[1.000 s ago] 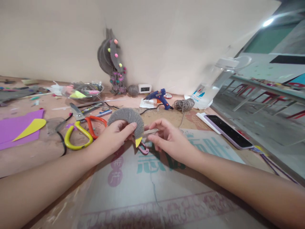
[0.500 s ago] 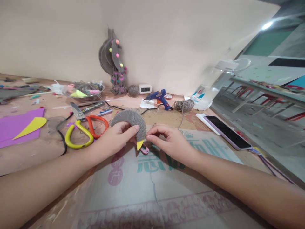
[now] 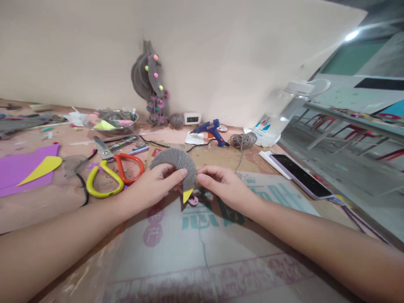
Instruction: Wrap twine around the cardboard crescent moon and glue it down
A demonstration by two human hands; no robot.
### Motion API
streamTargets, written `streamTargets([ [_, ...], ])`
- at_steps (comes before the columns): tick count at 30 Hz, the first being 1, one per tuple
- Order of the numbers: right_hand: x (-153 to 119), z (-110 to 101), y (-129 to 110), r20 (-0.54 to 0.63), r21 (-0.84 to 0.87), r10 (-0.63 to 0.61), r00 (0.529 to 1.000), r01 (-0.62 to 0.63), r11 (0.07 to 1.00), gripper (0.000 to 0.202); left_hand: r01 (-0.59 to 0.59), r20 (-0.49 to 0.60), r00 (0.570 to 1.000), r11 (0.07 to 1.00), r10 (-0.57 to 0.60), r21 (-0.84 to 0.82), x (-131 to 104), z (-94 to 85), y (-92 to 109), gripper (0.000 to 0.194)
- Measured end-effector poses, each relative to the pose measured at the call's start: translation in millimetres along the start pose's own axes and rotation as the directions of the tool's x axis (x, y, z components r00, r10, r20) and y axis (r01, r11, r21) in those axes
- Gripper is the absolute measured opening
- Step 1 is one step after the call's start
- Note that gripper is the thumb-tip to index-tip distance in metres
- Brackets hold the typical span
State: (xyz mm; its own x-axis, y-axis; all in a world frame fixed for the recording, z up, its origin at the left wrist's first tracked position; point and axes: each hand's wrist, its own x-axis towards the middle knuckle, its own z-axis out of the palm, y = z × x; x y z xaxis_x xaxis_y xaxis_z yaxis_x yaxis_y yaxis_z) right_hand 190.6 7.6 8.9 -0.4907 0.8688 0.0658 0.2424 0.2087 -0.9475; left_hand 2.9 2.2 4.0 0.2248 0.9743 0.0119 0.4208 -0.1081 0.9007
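Note:
A crescent wrapped in grey yarn [image 3: 178,159], with a bare yellow tip [image 3: 187,195] pointing down, is held between the thumb and fingers of my left hand [image 3: 162,181]. Close to the crescent's right edge, my right hand [image 3: 219,183] has its thumb and fingertips pinched together; whatever is between them is too small to make out. A pink item [image 3: 193,201] lies just under the yellow tip. Grey yarn [image 3: 243,140] sits in a loose bundle behind my right hand, a strand trailing from it toward that hand.
Scissors [image 3: 105,179] with yellow and orange handles lie left of the crescent. Behind are a blue glue gun [image 3: 212,130], a small clock [image 3: 192,118] and a bowl [image 3: 110,129] of scraps. A phone [image 3: 299,174] and clear bottle [image 3: 280,111] stand to the right.
The crescent and my left hand have shifted slightly right and down. My right hand stays beside the crescent's edge, still pinched.

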Motion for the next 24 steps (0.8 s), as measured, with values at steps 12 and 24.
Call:
streamTargets([
  [12,2.1,-4.1,3.7,-0.081,0.162,0.119,0.99,-0.105,0.981,0.023,-0.31,0.144,0.947,0.931,0.286,0.192,-1.0,-2.5,2.0,0.032],
  [24,2.1,-3.8,2.8,-0.077,0.127,0.133,0.988,-0.123,0.984,0.025,-0.367,0.166,0.928,0.895,0.334,0.253,0.5,-3.0,0.5,0.032],
])
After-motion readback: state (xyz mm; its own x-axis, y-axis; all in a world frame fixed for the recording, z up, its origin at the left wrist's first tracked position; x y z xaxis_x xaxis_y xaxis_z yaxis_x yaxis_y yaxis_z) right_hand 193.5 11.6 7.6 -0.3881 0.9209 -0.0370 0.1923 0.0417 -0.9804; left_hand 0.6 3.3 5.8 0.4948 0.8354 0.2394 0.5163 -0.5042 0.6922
